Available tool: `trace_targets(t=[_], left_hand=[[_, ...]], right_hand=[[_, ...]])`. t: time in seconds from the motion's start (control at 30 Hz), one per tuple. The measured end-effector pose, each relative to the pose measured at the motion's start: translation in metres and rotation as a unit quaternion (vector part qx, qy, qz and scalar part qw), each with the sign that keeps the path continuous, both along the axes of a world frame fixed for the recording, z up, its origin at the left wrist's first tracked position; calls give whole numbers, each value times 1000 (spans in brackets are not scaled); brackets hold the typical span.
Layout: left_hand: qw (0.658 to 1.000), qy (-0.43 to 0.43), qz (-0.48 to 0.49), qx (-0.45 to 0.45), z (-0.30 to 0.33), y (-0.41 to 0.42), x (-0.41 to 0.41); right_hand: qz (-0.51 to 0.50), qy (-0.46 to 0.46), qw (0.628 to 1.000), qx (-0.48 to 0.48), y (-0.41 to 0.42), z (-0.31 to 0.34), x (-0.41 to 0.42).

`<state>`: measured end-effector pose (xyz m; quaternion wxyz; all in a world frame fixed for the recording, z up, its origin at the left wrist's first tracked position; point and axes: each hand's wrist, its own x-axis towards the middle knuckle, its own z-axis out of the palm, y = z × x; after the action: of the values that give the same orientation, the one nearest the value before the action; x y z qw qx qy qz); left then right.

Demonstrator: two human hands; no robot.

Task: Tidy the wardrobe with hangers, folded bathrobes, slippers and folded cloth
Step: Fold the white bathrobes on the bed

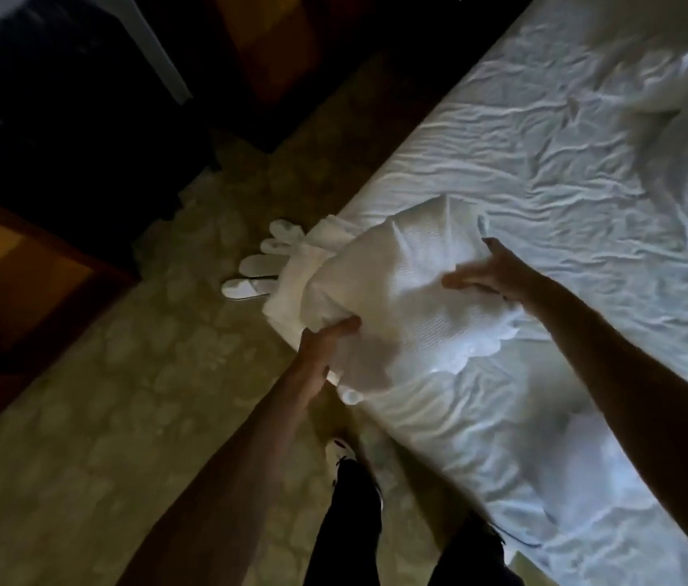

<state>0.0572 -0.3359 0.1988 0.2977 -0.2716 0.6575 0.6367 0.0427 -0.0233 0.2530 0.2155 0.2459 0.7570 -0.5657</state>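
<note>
Dark trouser legs (350, 539) w/ a light shoe (340, 452) are standing at 6 o'clock on patterned carpet (122, 416). L hand (325, 344) is gripping the near-left end of a folded white bathrobe (380, 289), thumb curling over its edge. R hand (488, 270) is pressing on the robe's right side, fingers spread and only lightly bent. Robe is lying on the bed (545, 171) edge, centre frame, long axis running approx. 7-to-1 o'clock; fabric is showing a fine waffle-type texture, bulky folds, one layer hanging off toward 9 o'clock. White slippers (262, 266) are sitting in a row on the carpet at 10 o'clock of the robe, toes pointing approx. 8 o'clock. No legible labels or writing.
</note>
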Motion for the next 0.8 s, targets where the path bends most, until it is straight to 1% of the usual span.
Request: trace_targets(t=[0.1,0.23,0.37,0.5,0.63,0.73,0.8], left_hand=[[999,-16,31,41,8,-52,-22],[994,-23,86,61,-8,-97,-47],[992,-36,120,26,-31,-107,-73],[987,-94,120,-56,-72,-91,-106],[974,-139,145,-100,-117,-76,-127],[963,-179,160,-119,-142,-70,-124],[959,-184,176,-126,-148,-68,-123]], right_hand=[[70,6,997,33,-55,12,-63],[135,-2,990,49,-117,15,-125],[186,-19,980,70,-144,-6,-177],[213,-34,972,92,-145,-59,-217],[199,-85,972,90,-132,-130,-235],[211,-102,969,78,-128,-161,-233],[208,-99,971,68,-128,-171,-234]])
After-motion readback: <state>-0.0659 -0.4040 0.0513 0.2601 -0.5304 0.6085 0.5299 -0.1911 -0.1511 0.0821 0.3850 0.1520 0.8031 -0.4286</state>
